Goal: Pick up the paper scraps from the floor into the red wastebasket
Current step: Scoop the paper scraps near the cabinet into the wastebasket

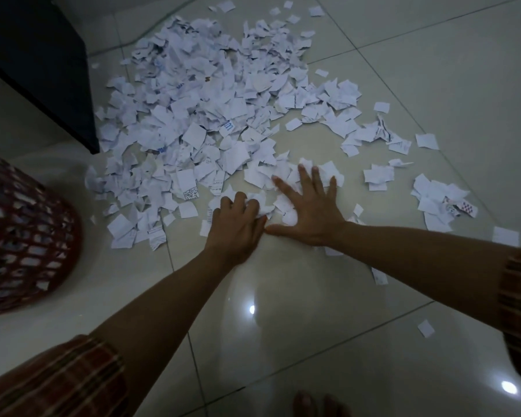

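The floor [373, 341] is glossy pale tile with thin grout lines, dim, with two bright light reflections near the person. A dark piece of furniture [51, 64] stands at far left, its corner meeting the tile. One red wastebasket [21, 236] of open lattice plastic sits at the left edge, white paper showing through its mesh.

The paper scraps [199, 109] are too many to count — a broad white heap fills the middle and far floor, thinning into smaller clusters and single pieces to the right, with one stray scrap [426, 328] lying apart on the near right tile.

Two bare forearms reach out from striped sleeves [73, 383]. The left hand [238, 224] is curled, fingers clenched around a bunch of scraps at the near edge of the heap. The right hand [310, 212] lies flat and spread — palm down on scraps, gripping nothing — its thumb touching the left hand. One bare foot [316, 404] shows at the near edge
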